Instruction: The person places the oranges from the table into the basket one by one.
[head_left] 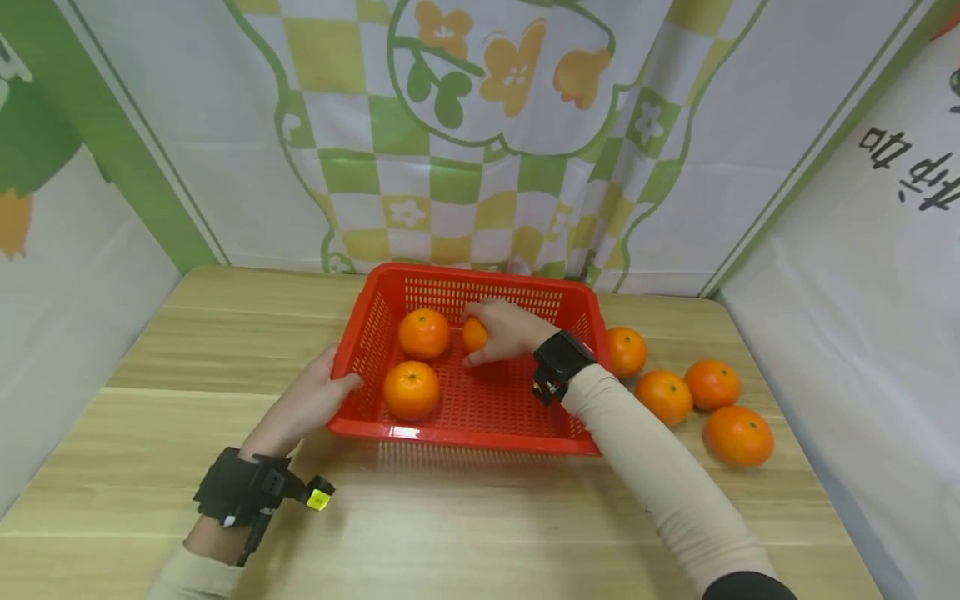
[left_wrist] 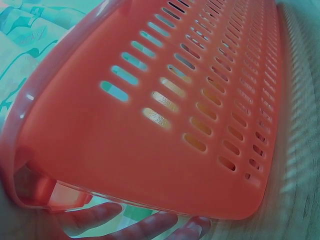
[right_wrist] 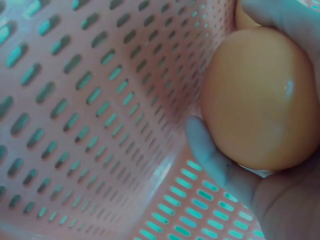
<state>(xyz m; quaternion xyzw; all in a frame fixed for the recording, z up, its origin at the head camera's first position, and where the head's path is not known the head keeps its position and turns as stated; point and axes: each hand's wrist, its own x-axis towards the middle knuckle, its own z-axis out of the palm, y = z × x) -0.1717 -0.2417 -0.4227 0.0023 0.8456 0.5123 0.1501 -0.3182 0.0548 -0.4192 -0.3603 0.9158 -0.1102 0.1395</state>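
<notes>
A red plastic basket (head_left: 480, 440) with slotted walls stands on the table. My left hand (head_left: 306, 402) grips its left end, thumb over the rim and fingers along the outside; in the left wrist view those fingers (left_wrist: 145, 227) show beneath the basket wall (left_wrist: 75, 135). Inside the basket, my right hand (head_left: 510, 329) holds an orange (head_left: 474, 335) between thumb and fingers, low near the floor. The right wrist view shows this orange (right_wrist: 260, 100) large in the grasp. Two more oranges lie at the basket's left side, one behind (head_left: 424, 333) and one in front (head_left: 412, 390).
Several oranges (head_left: 712, 385) lie on the wooden table (head_left: 450, 533) right of the basket, the nearest (head_left: 626, 352) close against its wall. My right forearm crosses the basket's front right corner. A patterned curtain (head_left: 480, 175) hangs behind the table, with white cloth on both sides.
</notes>
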